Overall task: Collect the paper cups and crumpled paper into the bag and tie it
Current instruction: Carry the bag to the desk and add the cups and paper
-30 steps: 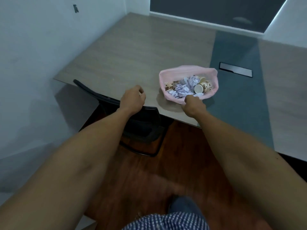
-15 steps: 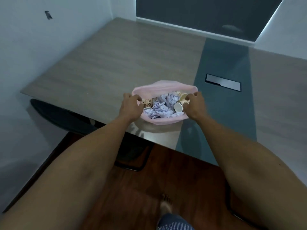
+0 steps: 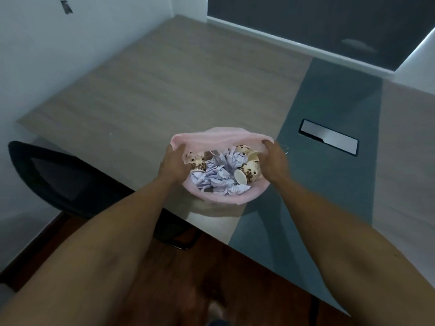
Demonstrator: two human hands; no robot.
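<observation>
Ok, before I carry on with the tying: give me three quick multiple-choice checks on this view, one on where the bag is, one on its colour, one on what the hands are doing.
1. Where is the bag?
A. on the floor
B. near the table's front edge
C. on the black chair

2. What colour is the bag?
A. pink
B. black
C. green

3. What are the hands doing?
A. both hang free
B. only the right one holds the bag
C. each grips the bag's rim on its own side

Answers:
1 B: the bag sits on the tabletop close to the near edge, where the wood-look surface meets the grey strip.
2 A: its plastic is pale pink around the spotted paper cups and crumpled paper.
3 C: the left hand and the right hand each hold the open rim.
</observation>
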